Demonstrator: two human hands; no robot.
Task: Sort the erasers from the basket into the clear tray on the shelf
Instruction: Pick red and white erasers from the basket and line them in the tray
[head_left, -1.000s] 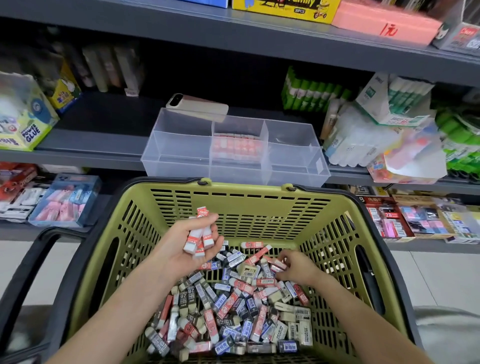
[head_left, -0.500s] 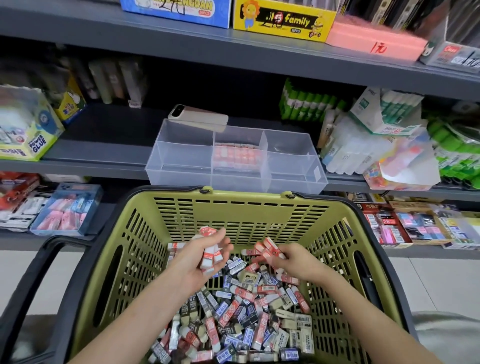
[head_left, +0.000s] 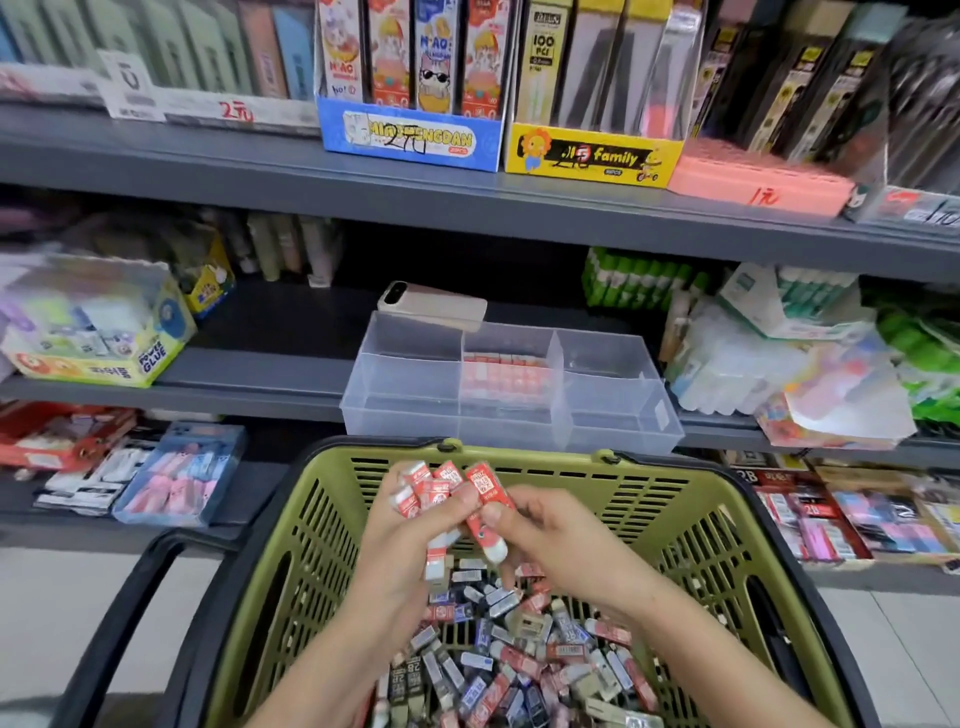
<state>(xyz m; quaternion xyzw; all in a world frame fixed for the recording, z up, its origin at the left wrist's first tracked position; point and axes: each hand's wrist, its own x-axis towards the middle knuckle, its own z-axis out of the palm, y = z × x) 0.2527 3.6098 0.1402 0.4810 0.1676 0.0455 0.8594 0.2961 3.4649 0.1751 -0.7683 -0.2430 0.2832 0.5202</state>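
A green basket (head_left: 691, 525) with a black rim holds a heap of loose erasers (head_left: 509, 660) in red, blue and grey sleeves. Above the heap, my left hand (head_left: 410, 540) grips a bundle of several red-sleeved erasers (head_left: 431, 488). My right hand (head_left: 550, 535) pinches one more red-sleeved eraser (head_left: 485, 501) against that bundle. The clear tray (head_left: 410, 410) stands on the shelf just behind the basket. Its middle compartment holds a row of red erasers (head_left: 506, 376); its left and right compartments look bare.
A phone (head_left: 434, 306) lies on the tray's back left corner. A glue box (head_left: 98, 332) sits at left on the same shelf, bagged goods (head_left: 779, 358) at right. Boxed stationery (head_left: 410, 140) fills the shelf above. Lower shelves hold more packs (head_left: 176, 473).
Both hands rose from the heap and came together above the basket. My right hand picked a red eraser and brought it to the left hand's bundle. The view tilted up.
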